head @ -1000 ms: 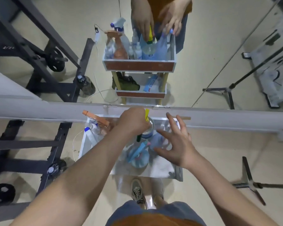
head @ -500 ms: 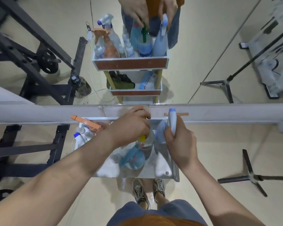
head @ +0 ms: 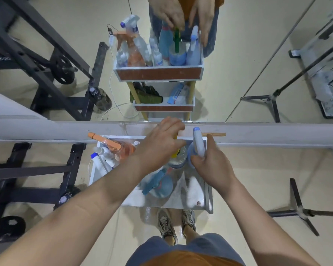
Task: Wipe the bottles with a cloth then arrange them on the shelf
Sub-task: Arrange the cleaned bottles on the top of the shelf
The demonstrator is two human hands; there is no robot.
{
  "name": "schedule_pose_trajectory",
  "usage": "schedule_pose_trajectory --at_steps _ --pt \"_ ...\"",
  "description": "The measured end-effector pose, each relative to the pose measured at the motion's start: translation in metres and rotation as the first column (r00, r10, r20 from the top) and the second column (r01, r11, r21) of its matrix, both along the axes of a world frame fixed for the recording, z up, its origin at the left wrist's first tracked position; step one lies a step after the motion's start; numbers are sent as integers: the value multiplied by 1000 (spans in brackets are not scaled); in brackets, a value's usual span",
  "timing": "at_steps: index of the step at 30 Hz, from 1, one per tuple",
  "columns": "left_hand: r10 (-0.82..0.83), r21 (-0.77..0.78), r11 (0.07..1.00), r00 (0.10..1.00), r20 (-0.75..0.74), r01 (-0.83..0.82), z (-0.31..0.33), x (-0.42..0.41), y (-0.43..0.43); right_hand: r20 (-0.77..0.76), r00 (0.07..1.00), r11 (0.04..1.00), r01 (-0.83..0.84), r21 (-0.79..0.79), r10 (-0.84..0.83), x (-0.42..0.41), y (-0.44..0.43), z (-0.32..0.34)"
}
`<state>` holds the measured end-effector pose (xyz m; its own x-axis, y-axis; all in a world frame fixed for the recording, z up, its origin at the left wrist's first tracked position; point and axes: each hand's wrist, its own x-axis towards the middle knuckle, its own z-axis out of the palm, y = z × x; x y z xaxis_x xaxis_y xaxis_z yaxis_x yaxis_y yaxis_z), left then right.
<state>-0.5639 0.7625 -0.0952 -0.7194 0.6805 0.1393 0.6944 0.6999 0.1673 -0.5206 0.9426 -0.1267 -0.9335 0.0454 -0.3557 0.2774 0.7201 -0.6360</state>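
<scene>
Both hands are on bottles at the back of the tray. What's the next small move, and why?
Probably loosen the grip of the right hand on the pale blue spray bottle: it seems to stand upright in the back right corner of the tray, beside the yellow-nozzle bottle the left hand holds.

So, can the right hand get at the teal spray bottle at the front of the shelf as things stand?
Probably not yet. The right hand is busy holding the pale blue spray bottle. The teal spray bottle sits uncovered just beside it, so once freed the way looks clear.
</scene>
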Motion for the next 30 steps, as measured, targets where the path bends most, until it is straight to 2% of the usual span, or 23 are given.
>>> schedule_pose_trajectory --at_steps 2,4,5,6,7,8,10,12,14,16,18,20,23,26,28,30 --pt "233 108 960 949 214 -260 9 13 -3 -206 978 995 8 100 13 10 2 11" --pt "491 153 776 739 461 -611 22 25 -6 -520 852 990 15 143 62 21 1 24" --pt "564 80 696 612 554 -714 24 27 -6 -611 786 990 -5 141 91 25 0 27" --pt "607 -31 667 518 603 -745 25 27 -3 -627 768 989 -60 133 131 29 -4 29" --pt "614 -114 667 458 643 -736 24 28 1 -566 804 983 -138 122 184 33 -8 31" --pt "604 -146 672 423 676 -726 22 28 6 -437 866 970 -226 89 242 37 -14 28" --pt "595 -125 659 412 690 -742 16 25 17 -176 932 942 -332 -52 318 48 -24 12" --pt "633 -96 629 437 639 -771 11 19 23 -95 954 927 -300 -225 285 56 -33 -6" --pt "671 -76 609 462 580 -790 6 16 25 -30 980 921 -193 -338 195 59 -43 -21" --pt "705 -53 561 443 554 -826 4 16 24 -23 983 936 -182 -300 184 59 -54 -33" --pt "740 -42 509 412 532 -860 0 16 22 -87 967 950 -253 -182 240 58 -63 -42" --pt "734 -13 497 412 540 -868 -2 18 22 -147 946 950 -303 -80 289 55 -67 -46" --pt "609 54 506 401 685 -861 -4 18 22 -216 926 945 -324 -35 309 48 -66 -43" --pt "485 62 447 299 822 -893 2 15 1 -286 907 942 -332 -39 308 44 -60 -45" --pt "593 90 439 364 718 -894 7 15 -23 -263 902 928 -368 -58 341 42 -53 -41" --pt "739 -18 539 463 489 -842 8 20 -43 -203 900 913 -404 -51 387 40 -45 -33"
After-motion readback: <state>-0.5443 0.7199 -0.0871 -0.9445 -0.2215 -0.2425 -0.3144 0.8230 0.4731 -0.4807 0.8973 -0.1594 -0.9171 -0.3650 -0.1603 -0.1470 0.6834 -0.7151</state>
